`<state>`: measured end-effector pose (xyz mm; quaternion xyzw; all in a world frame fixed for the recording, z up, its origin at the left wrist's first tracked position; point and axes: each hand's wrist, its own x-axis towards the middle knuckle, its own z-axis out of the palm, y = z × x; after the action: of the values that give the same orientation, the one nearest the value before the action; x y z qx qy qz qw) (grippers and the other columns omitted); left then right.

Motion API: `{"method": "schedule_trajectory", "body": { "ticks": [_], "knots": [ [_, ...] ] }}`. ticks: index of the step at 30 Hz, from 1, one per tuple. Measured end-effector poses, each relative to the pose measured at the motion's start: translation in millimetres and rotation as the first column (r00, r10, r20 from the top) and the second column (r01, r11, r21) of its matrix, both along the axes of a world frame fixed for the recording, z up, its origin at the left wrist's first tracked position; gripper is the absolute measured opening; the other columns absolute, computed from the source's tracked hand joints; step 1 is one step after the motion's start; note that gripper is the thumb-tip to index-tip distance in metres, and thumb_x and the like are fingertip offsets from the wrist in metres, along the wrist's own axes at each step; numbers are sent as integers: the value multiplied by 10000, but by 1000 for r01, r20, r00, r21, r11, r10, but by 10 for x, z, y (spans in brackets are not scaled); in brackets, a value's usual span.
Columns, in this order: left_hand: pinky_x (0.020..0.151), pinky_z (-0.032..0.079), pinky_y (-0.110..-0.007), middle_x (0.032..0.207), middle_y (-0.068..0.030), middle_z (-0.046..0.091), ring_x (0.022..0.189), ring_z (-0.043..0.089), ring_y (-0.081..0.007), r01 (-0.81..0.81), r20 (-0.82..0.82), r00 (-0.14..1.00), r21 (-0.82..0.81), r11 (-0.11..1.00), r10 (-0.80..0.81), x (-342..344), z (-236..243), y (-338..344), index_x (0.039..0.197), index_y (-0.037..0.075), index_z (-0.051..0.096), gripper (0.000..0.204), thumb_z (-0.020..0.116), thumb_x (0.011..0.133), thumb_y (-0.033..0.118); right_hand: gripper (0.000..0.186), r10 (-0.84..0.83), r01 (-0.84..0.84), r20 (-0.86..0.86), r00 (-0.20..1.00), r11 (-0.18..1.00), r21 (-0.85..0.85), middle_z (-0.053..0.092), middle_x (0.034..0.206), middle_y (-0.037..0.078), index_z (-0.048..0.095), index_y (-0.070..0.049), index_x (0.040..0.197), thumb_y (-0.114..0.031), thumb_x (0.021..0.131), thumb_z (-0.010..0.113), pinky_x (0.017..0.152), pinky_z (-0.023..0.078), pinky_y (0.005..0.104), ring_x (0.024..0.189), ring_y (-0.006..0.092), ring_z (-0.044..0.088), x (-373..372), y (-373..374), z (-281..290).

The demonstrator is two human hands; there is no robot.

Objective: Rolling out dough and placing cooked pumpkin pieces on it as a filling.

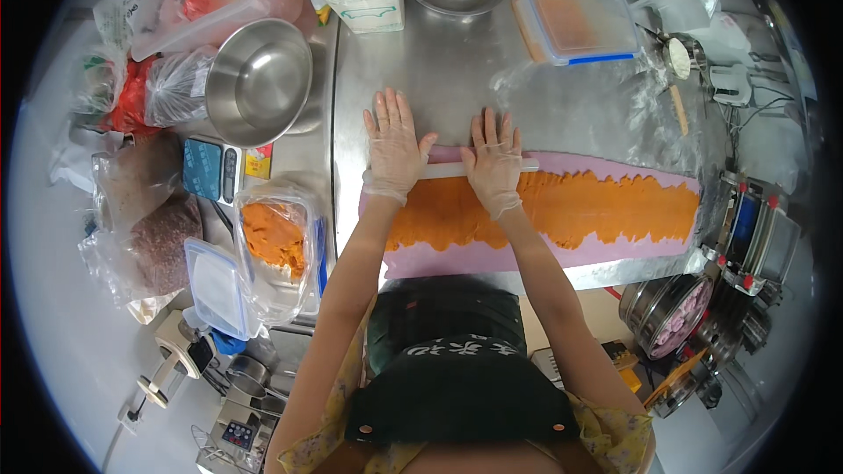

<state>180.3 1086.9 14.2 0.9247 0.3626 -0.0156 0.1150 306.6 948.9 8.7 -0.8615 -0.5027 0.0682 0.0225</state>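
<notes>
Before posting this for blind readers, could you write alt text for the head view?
A person's gloved left hand and right hand lie flat over a white rod on a long pink sheet topped with orange paste, on a metal table. To the left are a steel bowl and a tub of similar paste; a lidded box sits beyond the sheet.

paste point(580, 207) — rough; bowl point(260, 81) — glossy metal

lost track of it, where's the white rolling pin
In the head view, the white rolling pin lies under the left hand and right hand, near the left end of the orange layer.
</notes>
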Motion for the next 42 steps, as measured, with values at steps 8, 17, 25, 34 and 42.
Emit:
{"method": "schedule_trajectory", "body": {
  "ticks": [8,17,25,34,42],
  "knots": [
    [1162,160,-565,1538,-282,243,1440,188,-454,-6,-101,995,-90,996,-3,-269,48,-479,1466,-89,264,936,562,861,559,703,-49,41,-139,989,997,-60,346,1532,110,427,-79,1434,-368,833,650,1110,245,578,1372,404,323,-312,-547,75],
    [1153,173,-573,1525,-285,267,1431,209,-450,58,-4,998,-90,994,-59,-288,72,-507,1460,-67,295,891,613,844,492,669,-72,73,-61,996,997,12,378,1500,107,419,-113,1438,-361,858,642,1105,263,562,1359,383,347,-373,-557,149],
    [1159,202,-513,1510,-153,384,1438,287,-315,189,-31,980,-168,968,-197,-714,135,-1111,1395,42,478,680,620,852,425,509,182,-150,-81,980,941,302,515,1055,27,570,-163,1267,-92,763,567,909,405,435,1008,218,518,-360,-1221,-12],
    [1180,181,-485,1534,-201,327,1450,263,-312,282,34,959,-199,939,-281,705,83,-1776,1453,-33,357,802,568,878,484,507,103,-106,25,994,959,262,535,1242,41,550,-145,1270,-100,772,634,1022,369,486,1206,281,489,1022,-2092,128],
    [1187,170,-481,1559,-234,247,1468,187,-363,109,-89,989,-118,987,-120,1276,-46,-1677,1482,-70,247,855,557,894,468,633,-60,61,11,998,980,-187,320,1554,82,437,-83,1437,-436,918,527,1140,217,563,1418,394,259,1353,-1770,14]
  ]
}}
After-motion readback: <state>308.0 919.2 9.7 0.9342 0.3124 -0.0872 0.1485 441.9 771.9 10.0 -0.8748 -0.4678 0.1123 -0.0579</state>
